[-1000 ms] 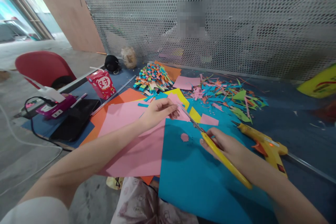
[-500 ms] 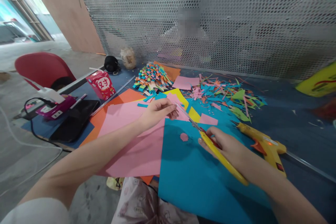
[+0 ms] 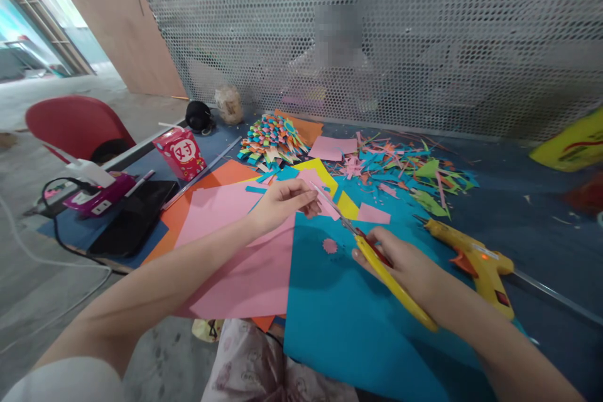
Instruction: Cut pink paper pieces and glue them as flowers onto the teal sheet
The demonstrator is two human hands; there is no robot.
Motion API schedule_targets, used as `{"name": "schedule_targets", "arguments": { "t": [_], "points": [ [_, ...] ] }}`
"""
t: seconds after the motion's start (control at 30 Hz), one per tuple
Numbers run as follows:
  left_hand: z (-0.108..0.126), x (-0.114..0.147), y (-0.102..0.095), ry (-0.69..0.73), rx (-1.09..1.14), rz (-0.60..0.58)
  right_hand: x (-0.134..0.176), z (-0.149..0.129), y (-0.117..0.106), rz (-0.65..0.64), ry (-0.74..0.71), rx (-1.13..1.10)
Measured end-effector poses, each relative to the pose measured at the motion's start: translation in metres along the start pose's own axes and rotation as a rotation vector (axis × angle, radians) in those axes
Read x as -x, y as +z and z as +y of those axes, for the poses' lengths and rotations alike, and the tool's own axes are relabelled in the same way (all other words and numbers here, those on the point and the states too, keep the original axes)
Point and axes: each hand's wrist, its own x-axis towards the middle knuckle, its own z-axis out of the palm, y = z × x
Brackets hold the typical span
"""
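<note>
My left hand (image 3: 282, 201) pinches a small pink paper piece (image 3: 326, 204) above the table. My right hand (image 3: 400, 267) grips yellow-handled scissors (image 3: 377, 260), whose blades reach up-left to that pink piece. Under both hands lie a large blue sheet (image 3: 348, 320) and a large pink sheet (image 3: 245, 264). A small pink cut-out (image 3: 330, 245) with a jagged edge rests on the blue sheet, just left of the scissors.
A yellow glue gun (image 3: 473, 257) lies right of my right hand. Coloured paper scraps (image 3: 400, 169) and a pile of woven strips (image 3: 273, 138) sit farther back. At left are a red carton (image 3: 181, 151), a black tablet (image 3: 129, 217) and a red chair (image 3: 75, 125). A perforated metal screen (image 3: 424, 38) stands behind.
The scissors and my right hand have shifted slightly left and up toward the pink piece. My left hand has hardly moved.
</note>
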Motion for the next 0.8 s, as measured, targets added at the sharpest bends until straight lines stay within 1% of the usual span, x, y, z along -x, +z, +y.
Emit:
{"name": "schedule_targets", "arguments": {
  "t": [0.13,0.33,0.47,0.67,0.8],
  "points": [
    [-0.0008,0.0004,-0.0006,0.002,0.018,-0.002,0.0016,-0.0046,-0.0013,-0.012,0.025,0.000],
    [-0.0026,0.0005,0.0000,-0.009,0.018,-0.005,0.0028,-0.0056,-0.0008,0.003,-0.019,0.000],
    [-0.0022,0.0007,0.0006,-0.011,0.021,-0.004,0.0030,-0.0071,-0.0019,-0.003,-0.011,-0.001],
    [-0.0022,0.0004,-0.0012,-0.005,0.019,-0.008,0.0012,-0.0089,-0.0010,0.034,0.032,0.019],
    [-0.0040,-0.0006,-0.0040,0.021,0.005,-0.017,0.0013,-0.0082,-0.0006,0.054,-0.001,0.008]
  ]
}}
